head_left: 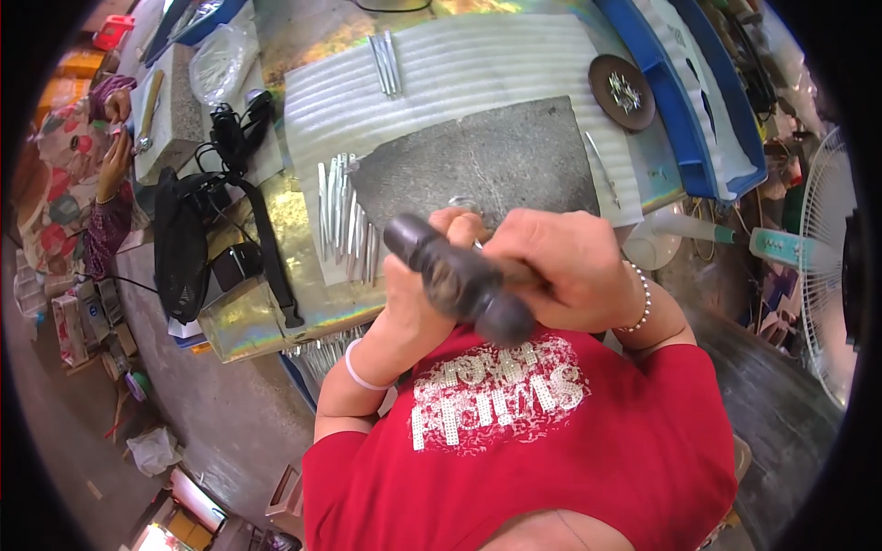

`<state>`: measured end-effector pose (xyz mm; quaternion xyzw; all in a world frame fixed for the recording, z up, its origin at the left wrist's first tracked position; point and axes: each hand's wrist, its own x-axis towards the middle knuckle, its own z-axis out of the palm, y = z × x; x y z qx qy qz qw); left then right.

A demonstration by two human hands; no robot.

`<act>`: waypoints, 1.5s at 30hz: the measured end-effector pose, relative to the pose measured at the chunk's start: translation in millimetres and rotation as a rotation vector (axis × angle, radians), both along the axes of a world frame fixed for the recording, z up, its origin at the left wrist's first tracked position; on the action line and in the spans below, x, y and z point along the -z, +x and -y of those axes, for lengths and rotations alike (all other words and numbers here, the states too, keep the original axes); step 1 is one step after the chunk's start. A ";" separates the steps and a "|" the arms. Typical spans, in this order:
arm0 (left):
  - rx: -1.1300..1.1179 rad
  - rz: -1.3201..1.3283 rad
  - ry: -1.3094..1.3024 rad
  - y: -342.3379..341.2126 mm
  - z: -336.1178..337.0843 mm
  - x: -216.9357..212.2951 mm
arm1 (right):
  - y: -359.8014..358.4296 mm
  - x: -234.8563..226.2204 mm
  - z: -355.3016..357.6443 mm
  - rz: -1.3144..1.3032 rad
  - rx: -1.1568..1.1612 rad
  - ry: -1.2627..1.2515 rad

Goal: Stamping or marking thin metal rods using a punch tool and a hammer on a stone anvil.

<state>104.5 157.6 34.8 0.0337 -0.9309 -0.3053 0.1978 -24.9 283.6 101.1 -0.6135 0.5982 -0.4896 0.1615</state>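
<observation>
My right hand is wrapped round the handle of a ball-peen hammer, whose dark head is raised close to the camera. Behind that head, my left hand is partly hidden. Its fingers are bent together at the near edge of a grey stone slab, and what they pinch cannot be made out. A small shiny metal piece shows just beyond those fingertips. Left of the slab lie several silvery metal rods. A thin pointed metal tool rests to its right.
White foam sheet covers the table, bearing more rods and a brown dish of small metal pieces. A blue tray borders the right, near a fan. At left are a black bag and a co-worker's hands.
</observation>
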 end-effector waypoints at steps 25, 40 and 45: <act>-0.054 -0.101 0.152 -4.8 7.5 0.8 | -0.9 -62.0 -44.8 -0.312 0.027 0.321; -0.063 -0.099 0.125 -4.1 7.4 -0.6 | 3.5 -67.5 -42.0 -0.414 0.026 0.312; -0.074 -0.099 0.122 -3.9 6.7 0.6 | 8.5 -87.9 -47.8 -0.385 0.134 0.373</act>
